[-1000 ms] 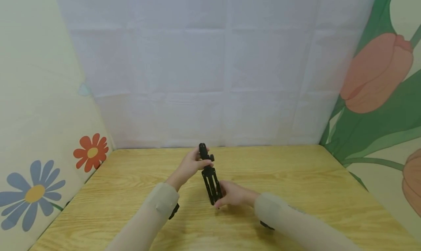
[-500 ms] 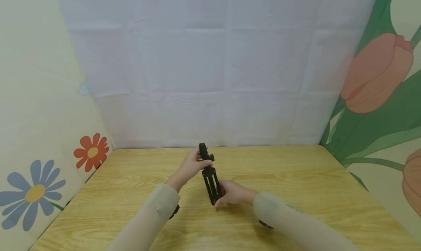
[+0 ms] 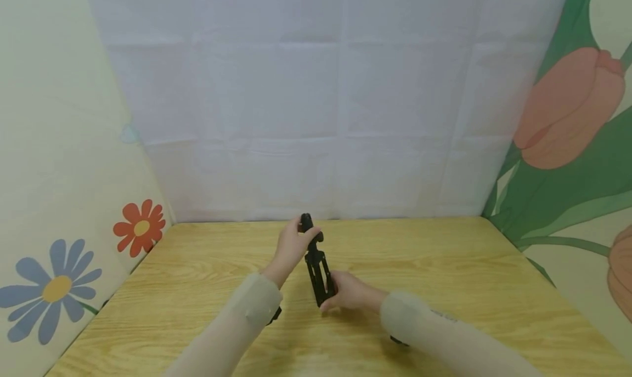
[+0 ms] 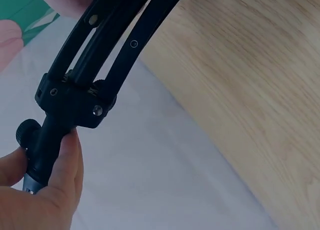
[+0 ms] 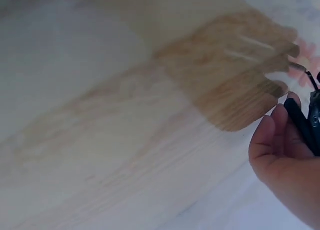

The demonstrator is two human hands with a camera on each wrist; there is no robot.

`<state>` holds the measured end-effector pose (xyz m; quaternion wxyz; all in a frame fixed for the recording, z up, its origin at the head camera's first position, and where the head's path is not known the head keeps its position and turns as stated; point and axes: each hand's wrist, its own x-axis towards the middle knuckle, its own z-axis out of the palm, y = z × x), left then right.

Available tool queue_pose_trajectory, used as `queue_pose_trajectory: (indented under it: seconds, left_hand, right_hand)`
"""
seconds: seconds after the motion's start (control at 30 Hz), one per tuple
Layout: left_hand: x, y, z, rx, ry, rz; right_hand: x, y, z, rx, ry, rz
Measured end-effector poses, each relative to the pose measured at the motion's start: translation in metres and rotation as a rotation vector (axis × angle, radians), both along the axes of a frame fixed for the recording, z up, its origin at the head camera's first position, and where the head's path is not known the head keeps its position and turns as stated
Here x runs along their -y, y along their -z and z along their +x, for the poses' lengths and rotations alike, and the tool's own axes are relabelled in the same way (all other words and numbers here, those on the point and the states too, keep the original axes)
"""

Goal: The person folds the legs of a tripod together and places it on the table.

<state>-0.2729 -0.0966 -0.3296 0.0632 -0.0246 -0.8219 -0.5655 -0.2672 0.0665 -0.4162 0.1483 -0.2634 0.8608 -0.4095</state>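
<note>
A black mini tripod (image 3: pixel 317 275) with its legs folded close together leans over the table, its head end pointing to the back. My left hand (image 3: pixel 291 248) grips the upper column, thumb across the front beside the small side knob (image 3: pixel 320 236). In the left wrist view, thumb and fingers close round the column below the leg hub (image 4: pixel 75 105). Around the lower leg ends my right hand (image 3: pixel 349 291) holds on, thumb at the near side. Only part of the tripod legs (image 5: pixel 299 121) shows at the right edge of the right wrist view.
A wood-grain table (image 3: pixel 419 267) spreads beneath both hands. Behind it hangs a creased white cloth (image 3: pixel 316 119). Flower-printed panels stand on either side, with a red flower (image 3: pixel 141 228) at the left and a pink tulip (image 3: pixel 568 111) at the right.
My left hand has shifted slightly right and up along the column, its thumb now higher near the knob. The tripod's top has moved a little right. My right hand stays nearly in place.
</note>
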Motion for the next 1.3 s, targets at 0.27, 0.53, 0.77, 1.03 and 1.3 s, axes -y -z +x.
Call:
queue_pose_trajectory:
  seconds: [0.27,0.53,0.77,1.03,1.3]
  left_hand:
    - [0.004,0.003,-0.004,-0.006,0.058,0.102]
    - [0.007,0.007,-0.008,0.013,0.074,0.147]
    - [-0.003,-0.002,0.000,0.077,-0.002,0.057]
    - [0.002,0.004,0.000,0.014,0.012,0.062]
    - [0.018,0.012,-0.005,-0.044,0.197,0.093]
  right_hand:
    - [-0.003,0.002,0.001,-0.004,-0.016,0.008]
    - [-0.004,0.003,0.003,0.000,-0.004,-0.002]
    - [0.000,0.001,0.007,-0.013,0.045,-0.012]
    - [-0.002,-0.001,0.007,-0.004,0.025,-0.049]
    - [-0.017,-0.005,-0.002,0.056,-0.070,-0.080]
